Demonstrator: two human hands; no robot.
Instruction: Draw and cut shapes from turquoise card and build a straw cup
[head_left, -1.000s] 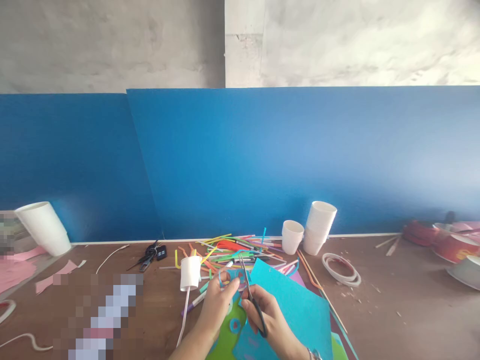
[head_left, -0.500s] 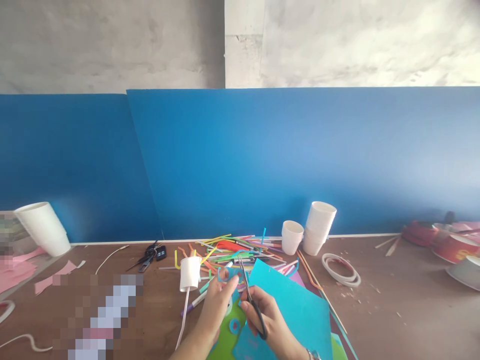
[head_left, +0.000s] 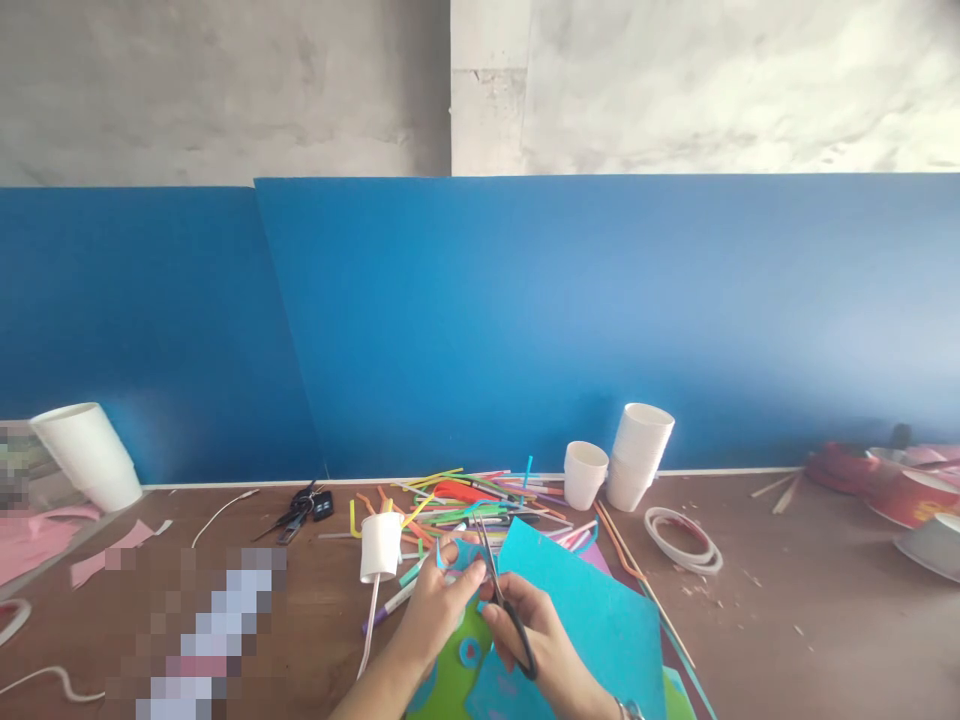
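My left hand (head_left: 442,592) pinches a small piece of blue paper (head_left: 466,553) between thumb and fingers. In my right hand (head_left: 529,620) is a pair of scissors (head_left: 514,625) with dark handles, its blades pointing up beside the blue piece. Whether the blades touch the paper I cannot tell. Below the hands lie green paper (head_left: 454,672) and a small blue disc (head_left: 469,653) with a red mark. A large blue sheet (head_left: 592,610) extends to the right. Left of my hands a white paper cup (head_left: 381,548) stands upside down, with a pale straw (head_left: 367,640) below it.
Colourful straws and markers (head_left: 480,498) are heaped behind my hands. White cups (head_left: 640,455) are stacked at the back, near a single cup (head_left: 585,475). A roll of tape (head_left: 682,540) lies to the right, keys (head_left: 307,508) to the left. A blue partition (head_left: 525,330) borders the table.
The blue piece has turned in my left hand, and the left thumb has shifted slightly right towards the blades. The scissors have barely moved.
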